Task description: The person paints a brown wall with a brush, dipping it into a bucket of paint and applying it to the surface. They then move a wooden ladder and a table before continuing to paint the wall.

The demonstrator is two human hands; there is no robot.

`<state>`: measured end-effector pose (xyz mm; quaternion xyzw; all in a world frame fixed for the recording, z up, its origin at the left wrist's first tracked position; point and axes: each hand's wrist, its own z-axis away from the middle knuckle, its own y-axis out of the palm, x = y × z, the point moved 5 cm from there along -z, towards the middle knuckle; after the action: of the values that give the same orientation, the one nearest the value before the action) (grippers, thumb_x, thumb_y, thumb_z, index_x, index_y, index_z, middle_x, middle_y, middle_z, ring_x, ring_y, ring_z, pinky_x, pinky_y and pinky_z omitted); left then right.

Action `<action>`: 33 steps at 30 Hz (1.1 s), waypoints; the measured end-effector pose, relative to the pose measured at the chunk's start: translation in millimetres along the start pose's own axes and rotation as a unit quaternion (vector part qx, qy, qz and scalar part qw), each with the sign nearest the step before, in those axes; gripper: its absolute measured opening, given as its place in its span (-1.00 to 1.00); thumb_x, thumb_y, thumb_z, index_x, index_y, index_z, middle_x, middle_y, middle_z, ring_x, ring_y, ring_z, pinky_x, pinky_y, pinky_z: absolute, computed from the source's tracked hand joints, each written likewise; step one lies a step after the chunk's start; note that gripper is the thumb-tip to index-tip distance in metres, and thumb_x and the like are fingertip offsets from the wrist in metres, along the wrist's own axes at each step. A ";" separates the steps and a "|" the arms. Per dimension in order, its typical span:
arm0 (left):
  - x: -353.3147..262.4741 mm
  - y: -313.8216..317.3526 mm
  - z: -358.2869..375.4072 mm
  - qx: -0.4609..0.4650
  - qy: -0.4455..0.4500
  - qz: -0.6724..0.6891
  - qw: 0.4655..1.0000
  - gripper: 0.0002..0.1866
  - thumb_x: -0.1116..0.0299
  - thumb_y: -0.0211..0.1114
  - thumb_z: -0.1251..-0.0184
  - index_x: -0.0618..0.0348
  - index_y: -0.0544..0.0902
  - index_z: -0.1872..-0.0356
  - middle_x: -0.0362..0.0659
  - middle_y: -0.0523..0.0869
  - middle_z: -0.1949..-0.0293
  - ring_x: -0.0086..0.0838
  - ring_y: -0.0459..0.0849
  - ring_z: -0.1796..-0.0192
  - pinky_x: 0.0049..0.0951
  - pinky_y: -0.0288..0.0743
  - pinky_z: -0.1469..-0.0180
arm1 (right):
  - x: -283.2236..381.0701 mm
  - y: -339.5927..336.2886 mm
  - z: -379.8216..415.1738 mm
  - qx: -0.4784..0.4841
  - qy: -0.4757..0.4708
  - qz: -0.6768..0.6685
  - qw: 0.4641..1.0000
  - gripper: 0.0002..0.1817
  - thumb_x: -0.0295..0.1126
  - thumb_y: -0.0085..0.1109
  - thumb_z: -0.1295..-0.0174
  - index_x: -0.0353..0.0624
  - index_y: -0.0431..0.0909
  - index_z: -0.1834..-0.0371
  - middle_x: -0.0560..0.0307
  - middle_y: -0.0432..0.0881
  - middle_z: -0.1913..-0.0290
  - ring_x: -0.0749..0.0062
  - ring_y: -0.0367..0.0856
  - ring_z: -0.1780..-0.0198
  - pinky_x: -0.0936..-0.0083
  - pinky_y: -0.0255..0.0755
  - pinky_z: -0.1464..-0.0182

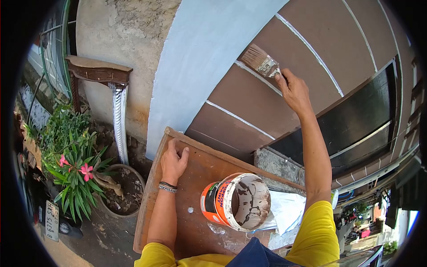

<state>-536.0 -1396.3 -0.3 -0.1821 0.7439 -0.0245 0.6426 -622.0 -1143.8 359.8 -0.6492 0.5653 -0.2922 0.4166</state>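
Observation:
My right hand (pixel 294 92) is closed around the handle of a wide paintbrush (pixel 261 61). Brown paint coats its bristles, which are against or very near the brown wall (pixel 249 95), beside a white groove line. My left hand (pixel 174 161) lies on a brown wooden tabletop (pixel 191 191) near its far left corner, thumb apart from the fingers, holding nothing. On the same tabletop stands an orange and white paint bucket (pixel 235 202), its inside streaked with brown paint. White sheets (pixel 287 209), paper or plastic, are to the right of the bucket.
A light blue painted band (pixel 195 66) borders the brown wall. Further right is a dark window (pixel 360 124). A potted plant with pink flowers (pixel 86 171) stands at the left, near a wooden piece on a silvery post (pixel 120 120). A licence plate (pixel 52 221) shows at lower left.

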 end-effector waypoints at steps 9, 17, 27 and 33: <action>-3.8 -2.1 -2.0 0.005 -0.015 -0.004 1.000 -0.45 0.15 0.36 -0.34 0.21 0.49 -0.26 -0.05 0.67 0.50 -0.10 0.69 0.44 -0.09 0.52 0.31 | -10.0 5.2 2.2 -0.011 0.043 -0.002 0.999 -0.64 -0.05 0.10 -0.43 -0.14 0.64 0.16 -0.17 0.70 0.39 -0.19 0.68 0.26 0.02 0.45 0.18; -4.5 -0.1 -1.9 -0.002 -0.007 -0.010 1.000 -0.42 0.15 0.36 -0.34 0.23 0.47 -0.28 -0.05 0.67 0.51 -0.09 0.70 0.45 -0.08 0.52 0.31 | -0.7 13.0 5.3 -0.039 0.034 -0.018 0.998 -0.66 -0.07 0.12 -0.42 -0.13 0.66 0.16 -0.18 0.69 0.42 -0.22 0.69 0.27 0.01 0.47 0.18; -3.6 0.4 -2.1 -0.004 -0.004 -0.005 1.000 -0.40 0.16 0.36 -0.34 0.27 0.44 -0.30 -0.07 0.67 0.53 -0.10 0.69 0.46 -0.08 0.51 0.33 | -3.8 18.0 -1.1 -0.039 0.017 -0.005 0.999 -0.64 -0.04 0.10 -0.46 -0.13 0.65 0.12 -0.10 0.63 0.48 -0.05 0.63 0.38 0.13 0.43 0.25; -5.2 -0.2 -2.2 0.001 -0.007 -0.003 1.000 -0.38 0.16 0.36 -0.34 0.28 0.42 -0.31 -0.07 0.67 0.52 -0.09 0.70 0.44 -0.07 0.51 0.31 | 3.6 14.2 -2.1 -0.055 0.001 -0.002 0.998 -0.67 -0.11 0.15 -0.40 -0.18 0.66 0.21 -0.17 0.70 0.42 -0.21 0.68 0.33 0.04 0.49 0.21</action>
<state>-537.5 -1395.3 5.1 -0.1842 0.7387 -0.0260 0.6479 -630.1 -1148.0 348.1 -0.6719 0.5799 -0.2616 0.3791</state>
